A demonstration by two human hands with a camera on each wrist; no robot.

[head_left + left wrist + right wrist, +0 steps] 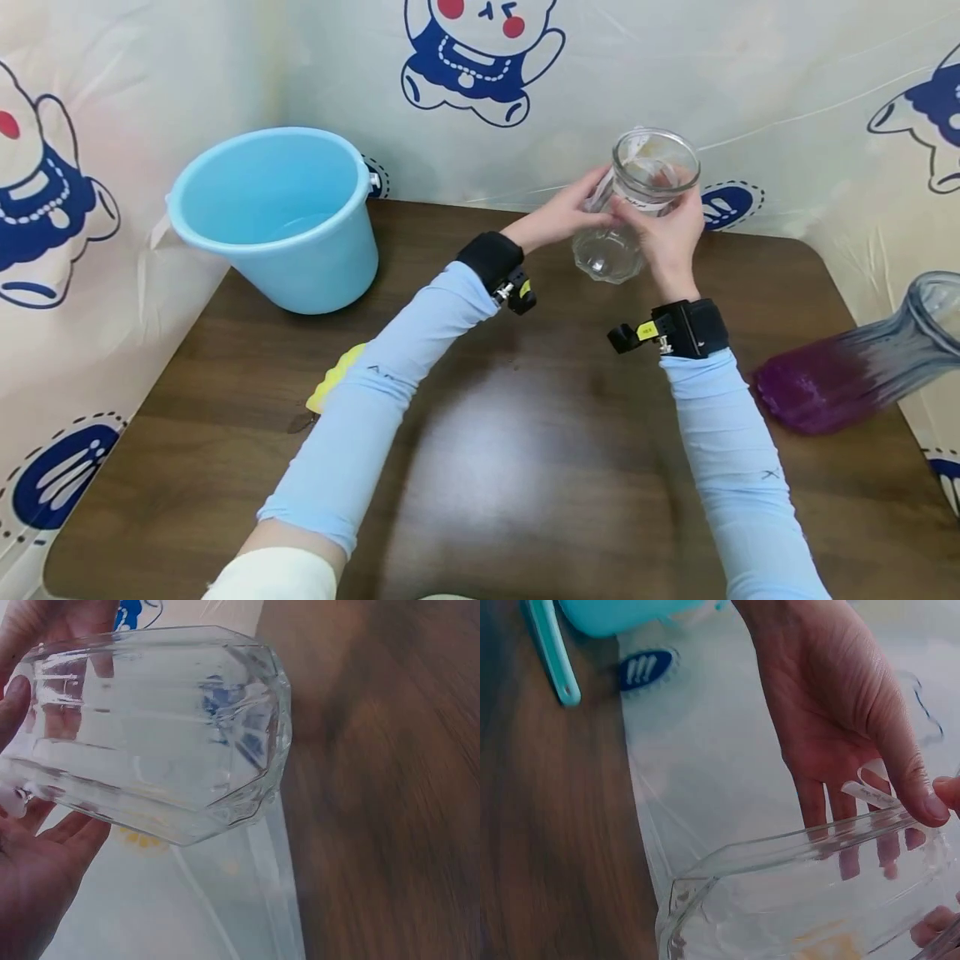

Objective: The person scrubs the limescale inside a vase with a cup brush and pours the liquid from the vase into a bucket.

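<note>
Both hands hold a clear, faceted glass carafe point(609, 257) with a wide round mouth, raised above the back of the table and tilted with its mouth up toward the head camera. My left hand point(572, 212) grips its left side, thumb across the front. On the right side, my right hand point(670, 237) grips near the neck, thumb also in front. A white printed strip point(871, 793) shows beside the carafe in the right wrist view. No liquid is visible inside. Some fingers are seen only through the glass.
A light-blue bucket point(273, 262) stands at the back left. Another glass carafe point(832, 375), holding purple liquid, stands at the right. A yellow object point(333, 379) is partly hidden by the left forearm. A teal bar point(553, 656) shows in the right wrist view. Patterned sheeting point(330, 67) surrounds the wooden table point(495, 475).
</note>
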